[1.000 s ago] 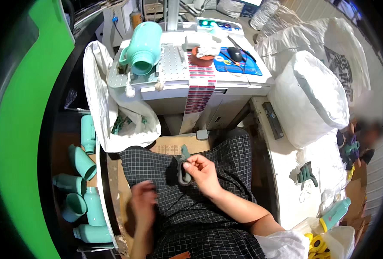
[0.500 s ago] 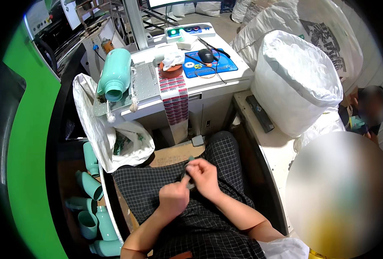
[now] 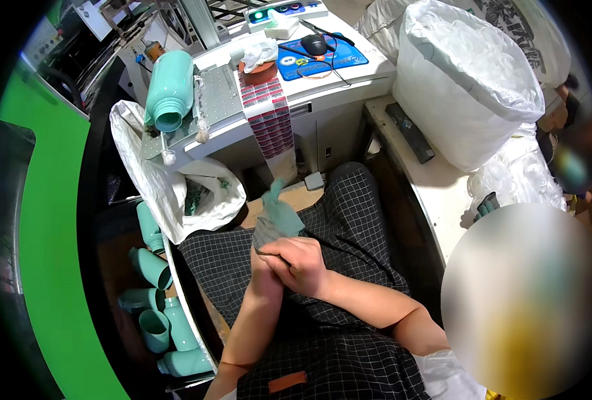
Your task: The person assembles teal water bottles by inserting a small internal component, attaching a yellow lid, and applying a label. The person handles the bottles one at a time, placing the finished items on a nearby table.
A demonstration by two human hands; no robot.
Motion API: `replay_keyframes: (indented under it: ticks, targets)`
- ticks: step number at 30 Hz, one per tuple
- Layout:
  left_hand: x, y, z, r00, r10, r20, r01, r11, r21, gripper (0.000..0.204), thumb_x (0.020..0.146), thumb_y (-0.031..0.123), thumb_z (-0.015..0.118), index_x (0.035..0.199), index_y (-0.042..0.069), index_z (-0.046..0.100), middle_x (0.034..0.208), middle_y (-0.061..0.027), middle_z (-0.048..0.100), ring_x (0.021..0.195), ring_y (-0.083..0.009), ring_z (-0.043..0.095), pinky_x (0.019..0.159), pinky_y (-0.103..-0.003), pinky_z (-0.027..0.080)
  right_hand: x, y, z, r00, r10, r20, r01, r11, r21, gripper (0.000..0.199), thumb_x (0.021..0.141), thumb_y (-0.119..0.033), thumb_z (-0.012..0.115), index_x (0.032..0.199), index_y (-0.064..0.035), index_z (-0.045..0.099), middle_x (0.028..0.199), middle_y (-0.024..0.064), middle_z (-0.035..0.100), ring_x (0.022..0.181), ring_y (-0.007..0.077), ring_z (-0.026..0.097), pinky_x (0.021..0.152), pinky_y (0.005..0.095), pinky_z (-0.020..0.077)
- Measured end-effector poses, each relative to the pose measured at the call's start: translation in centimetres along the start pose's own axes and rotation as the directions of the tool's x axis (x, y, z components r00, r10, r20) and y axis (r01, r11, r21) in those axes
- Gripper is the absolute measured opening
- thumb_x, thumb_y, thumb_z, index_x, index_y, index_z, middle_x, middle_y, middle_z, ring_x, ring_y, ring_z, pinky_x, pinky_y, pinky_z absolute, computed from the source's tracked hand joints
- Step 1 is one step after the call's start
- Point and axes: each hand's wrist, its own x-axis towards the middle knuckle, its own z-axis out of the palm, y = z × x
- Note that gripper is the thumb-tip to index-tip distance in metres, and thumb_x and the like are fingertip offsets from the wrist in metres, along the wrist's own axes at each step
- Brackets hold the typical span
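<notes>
Since a moment ago we have drawn the teal-and-grey work glove (image 3: 277, 217) partway onto our left hand (image 3: 264, 272), our right hand (image 3: 301, 265) apparently pinching its cuff, fingers still unfilled above.

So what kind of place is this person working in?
Most likely a small factory or workshop workstation. A teal plastic bottle lies on a white machine table, more teal bottles are heaped at the person's left, and a big white sack of clear pieces stands at the right.
</notes>
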Motion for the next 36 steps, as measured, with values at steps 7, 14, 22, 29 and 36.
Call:
replay_keyframes:
  ticks: [7, 14, 22, 29, 36]
  targets:
    - [4.6, -0.3, -0.7, 0.998, 0.061, -0.006, -0.061, 0.997, -0.056, 0.041, 0.107, 0.025, 0.040, 0.139, 0.001, 0.051, 0.129, -0.0132, 0.060, 0.114, -0.0234, 0.060, 0.098, -0.037, 0.047, -1.2, -0.5, 1.2, 0.998, -0.007, 0.066, 0.002, 0.998, 0.068, 0.014, 0.086, -0.007, 0.075, 0.100, -0.0046, 0.073, 0.094, 0.0098, 0.076, 0.080, 0.0266, 0.075, 0.069, 0.0347, 0.0601]
    - [8.0, -2.3, -1.4, 1.000, 0.029, -0.002, -0.029, 1.000, 0.009, 0.048, 0.109, 0.029, 0.041, 0.151, 0.005, 0.046, 0.142, -0.0134, 0.056, 0.125, -0.0248, 0.057, 0.106, -0.039, 0.044, -4.0, -1.0, 4.6, 0.992, -0.042, 0.115, 0.062, 0.982, -0.178, 0.013, 0.088, -0.018, 0.072, 0.093, -0.0087, 0.064, 0.083, 0.0062, 0.065, 0.078, 0.0253, 0.067, 0.070, 0.0383, 0.0555]
    - [14.0, -4.4, -2.8, 0.864, 0.472, 0.177, -0.497, 0.740, 0.453, 0.056, 0.108, 0.035, 0.047, 0.156, 0.007, 0.043, 0.156, -0.0201, 0.047, 0.145, -0.0331, 0.043, 0.123, -0.047, 0.028, -4.1, 0.4, -4.2, 0.995, 0.090, 0.042, -0.078, 0.971, -0.227, 0.016, 0.090, -0.023, 0.074, 0.099, -0.0097, 0.073, 0.095, 0.0079, 0.072, 0.088, 0.0286, 0.072, 0.075, 0.0389, 0.0582]
    - [11.2, 0.7, -8.8, 0.975, 0.215, 0.058, -0.217, 0.864, 0.455, 0.060, 0.107, 0.047, 0.052, 0.154, 0.011, 0.047, 0.152, -0.0146, 0.052, 0.143, -0.0303, 0.045, 0.121, -0.045, 0.031, -4.2, 3.2, -36.7, 0.708, 0.033, -0.705, -0.699, 0.174, -0.694, 0.026, 0.099, -0.033, 0.066, 0.099, -0.0101, 0.076, 0.093, 0.0106, 0.076, 0.081, 0.0301, 0.073, 0.071, 0.0454, 0.0553]
    - [10.0, -3.9, -8.0, 0.971, -0.041, 0.237, -0.085, 0.863, 0.498, 0.041, 0.108, 0.035, 0.054, 0.134, 0.004, 0.062, 0.129, -0.0114, 0.066, 0.113, -0.0222, 0.064, 0.101, -0.033, 0.049, -7.0, 6.7, -44.7, 0.290, 0.473, -0.832, -0.849, -0.274, -0.451, 0.053, 0.081, -0.055, 0.073, 0.100, -0.0056, 0.079, 0.100, 0.0213, 0.078, 0.096, 0.0385, 0.076, 0.086, 0.0458, 0.0584]
